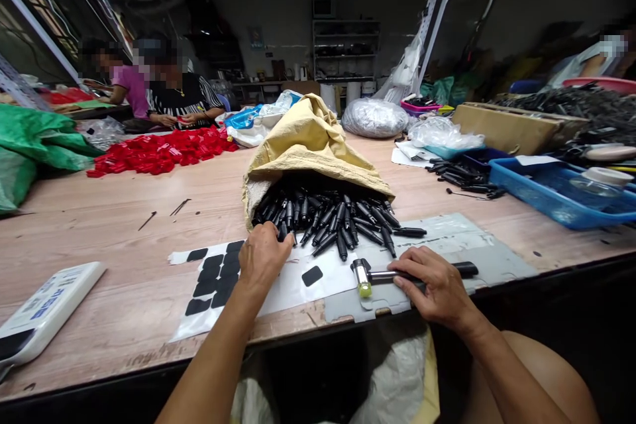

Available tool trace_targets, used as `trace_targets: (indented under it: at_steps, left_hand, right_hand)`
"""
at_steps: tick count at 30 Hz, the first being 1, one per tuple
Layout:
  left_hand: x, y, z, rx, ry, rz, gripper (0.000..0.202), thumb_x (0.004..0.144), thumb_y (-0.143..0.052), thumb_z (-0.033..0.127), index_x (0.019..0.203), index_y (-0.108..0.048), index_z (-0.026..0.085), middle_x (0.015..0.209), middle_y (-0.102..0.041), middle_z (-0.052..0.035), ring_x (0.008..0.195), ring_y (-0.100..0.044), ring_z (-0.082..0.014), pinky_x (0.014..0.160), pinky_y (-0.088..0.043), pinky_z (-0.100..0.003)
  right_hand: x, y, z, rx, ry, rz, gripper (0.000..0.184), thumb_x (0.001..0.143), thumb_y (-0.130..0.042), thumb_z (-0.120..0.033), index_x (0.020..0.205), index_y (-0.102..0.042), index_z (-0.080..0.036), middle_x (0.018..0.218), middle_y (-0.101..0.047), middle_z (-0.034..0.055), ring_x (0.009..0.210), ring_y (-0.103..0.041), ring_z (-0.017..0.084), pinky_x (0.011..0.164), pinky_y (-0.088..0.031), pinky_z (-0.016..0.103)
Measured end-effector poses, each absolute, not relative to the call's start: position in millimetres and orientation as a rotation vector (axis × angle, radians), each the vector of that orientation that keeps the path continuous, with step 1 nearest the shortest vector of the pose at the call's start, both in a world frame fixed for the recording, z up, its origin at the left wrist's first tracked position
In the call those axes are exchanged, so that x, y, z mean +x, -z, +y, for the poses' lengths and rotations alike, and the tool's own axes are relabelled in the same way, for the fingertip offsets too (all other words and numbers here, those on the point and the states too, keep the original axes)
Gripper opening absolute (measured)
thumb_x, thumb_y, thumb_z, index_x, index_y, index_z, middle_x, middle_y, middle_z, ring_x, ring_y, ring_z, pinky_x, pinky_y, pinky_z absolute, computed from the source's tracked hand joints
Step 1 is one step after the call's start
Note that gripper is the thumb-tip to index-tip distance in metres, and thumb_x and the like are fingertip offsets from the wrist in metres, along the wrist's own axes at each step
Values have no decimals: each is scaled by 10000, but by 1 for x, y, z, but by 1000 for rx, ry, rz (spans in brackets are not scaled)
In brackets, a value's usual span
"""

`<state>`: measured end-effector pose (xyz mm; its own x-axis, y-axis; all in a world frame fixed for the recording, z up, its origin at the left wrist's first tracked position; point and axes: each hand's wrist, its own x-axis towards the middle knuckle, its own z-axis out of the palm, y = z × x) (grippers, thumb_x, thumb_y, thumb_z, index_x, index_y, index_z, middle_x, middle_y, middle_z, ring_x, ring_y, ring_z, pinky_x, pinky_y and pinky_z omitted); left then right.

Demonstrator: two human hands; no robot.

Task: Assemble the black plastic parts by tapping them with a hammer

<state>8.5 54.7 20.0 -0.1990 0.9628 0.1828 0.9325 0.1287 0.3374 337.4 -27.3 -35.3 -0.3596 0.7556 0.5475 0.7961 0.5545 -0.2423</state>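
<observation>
A heap of black pen-shaped parts [342, 215] spills from the mouth of a yellow woven sack [308, 139]. At the heap's left front edge, my left hand [261, 255] has its thumb and fingers closed around one of these parts, mostly hidden by the fingers. My right hand [434, 281] grips the black handle of a small hammer [362, 278], which lies low over a grey board [477, 248]. The hammer has a metal head with a yellow-green face pointing toward me. Between my hands, a black rounded-square pad [312, 276] rests on a white sheet [293, 291].
More black pads [218, 275] sit in rows on the sheet's left. A white scale-like device [50, 311] stands at left. Red parts [163, 149] lie heaped before two seated people. A blue tray [561, 195] and a cardboard box [511, 129] are at right.
</observation>
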Motion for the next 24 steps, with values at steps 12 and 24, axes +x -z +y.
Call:
trace_targets:
  at_steps: [12, 24]
  left_hand:
    - [5, -19, 39, 1976, -456, 2343, 198, 810, -582, 449, 860, -617, 260, 903, -733, -67, 847, -683, -331, 650, -437, -368]
    - [8, -11, 24, 2055, -933, 1807, 227, 813, -652, 349, 1012, -716, 259, 912, -705, -4, 788, -622, -190, 708, -433, -291]
  right_hand:
    - [337, 34, -27, -1226, 76, -2155, 186, 887, -610, -239, 1047, -704, -230, 944, -659, 56, 880, -584, 208, 778, -489, 364]
    - [337, 34, -27, -1235, 59, -2155, 161, 909, -592, -235, 1022, -707, -225, 941, -662, 53, 869, -585, 203, 774, -477, 353]
